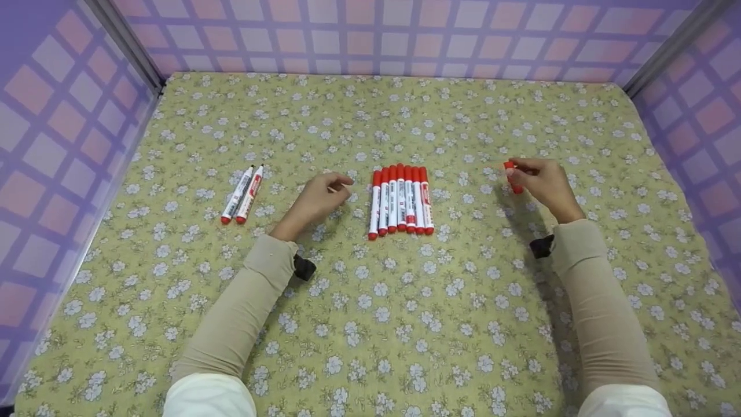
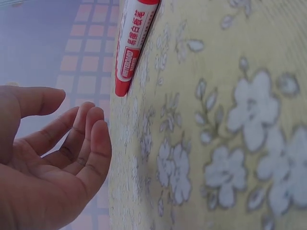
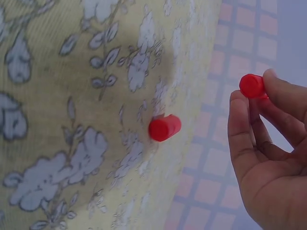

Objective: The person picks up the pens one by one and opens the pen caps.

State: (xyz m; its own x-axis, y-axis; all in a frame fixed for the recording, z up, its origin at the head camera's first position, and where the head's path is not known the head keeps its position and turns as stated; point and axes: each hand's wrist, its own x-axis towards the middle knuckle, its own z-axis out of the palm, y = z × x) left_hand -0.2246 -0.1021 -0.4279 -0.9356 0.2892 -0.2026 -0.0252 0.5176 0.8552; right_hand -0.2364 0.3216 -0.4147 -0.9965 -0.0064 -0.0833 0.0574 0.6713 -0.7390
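Observation:
My right hand (image 1: 541, 182) pinches a red marker cap (image 3: 252, 86) between thumb and fingertips, above the cloth. Another red cap (image 3: 165, 127) lies on the cloth below that hand. My left hand (image 1: 322, 200) hovers with loosely curved fingers and holds nothing. Just right of it, several white whiteboard markers with red caps (image 1: 401, 197) lie side by side in a row. In the left wrist view, the red end of one marker (image 2: 132, 45) shows beyond the fingertips.
Two uncapped markers (image 1: 242, 196) lie together at the left, dark tips pointing away. A yellow-green flowered cloth (image 1: 370, 324) covers the table. Purple and pink checked panels (image 1: 382, 40) stand at the back and both sides.

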